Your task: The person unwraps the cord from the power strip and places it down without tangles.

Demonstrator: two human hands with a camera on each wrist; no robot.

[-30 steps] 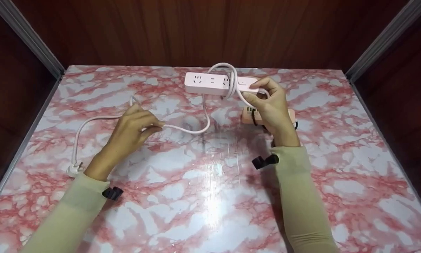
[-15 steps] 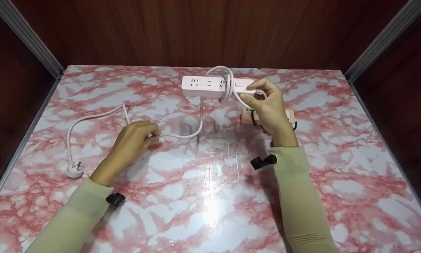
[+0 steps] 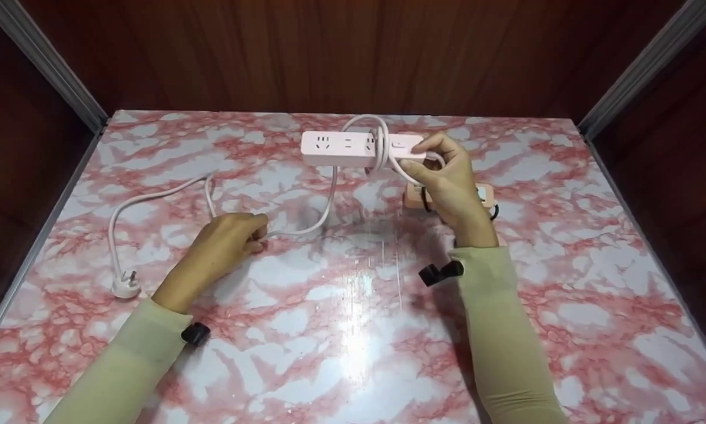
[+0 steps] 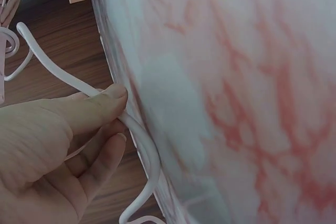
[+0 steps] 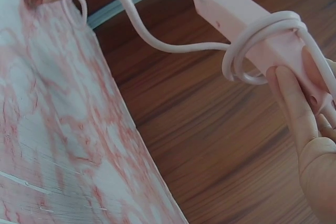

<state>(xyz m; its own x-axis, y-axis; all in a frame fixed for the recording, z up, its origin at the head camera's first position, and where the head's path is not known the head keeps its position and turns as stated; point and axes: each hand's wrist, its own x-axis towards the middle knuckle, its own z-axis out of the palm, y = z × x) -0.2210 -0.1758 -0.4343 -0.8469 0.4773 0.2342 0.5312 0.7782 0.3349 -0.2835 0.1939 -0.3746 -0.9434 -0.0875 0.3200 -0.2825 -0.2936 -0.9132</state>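
My right hand [image 3: 451, 176] grips the right end of a pink power strip [image 3: 341, 144], thumb on the near side and fingers over the switch end. The strip is held up above the table, sockets facing me. Its white cord [image 5: 157, 40] is looped around the strip near the switch, then hangs down to my left hand [image 3: 226, 238]. In the left wrist view my left thumb and forefinger pinch the cord [image 4: 107, 93]. Beyond that hand the cord runs left over the table, bends sharply, and ends at a three-pin plug [image 3: 125, 285].
Behind my right hand lies an orange box-shaped item [image 3: 414, 196] with a black cord around it, partly hidden. The pink-and-white marbled table [image 3: 305, 353] ends at a dark wood panel [image 3: 241, 53] at the back, with more panels on both sides.
My left hand has moved down toward me with the cord, and the hanging stretch has shifted left and lower. My right hand and the strip have sunk slightly and drifted left.
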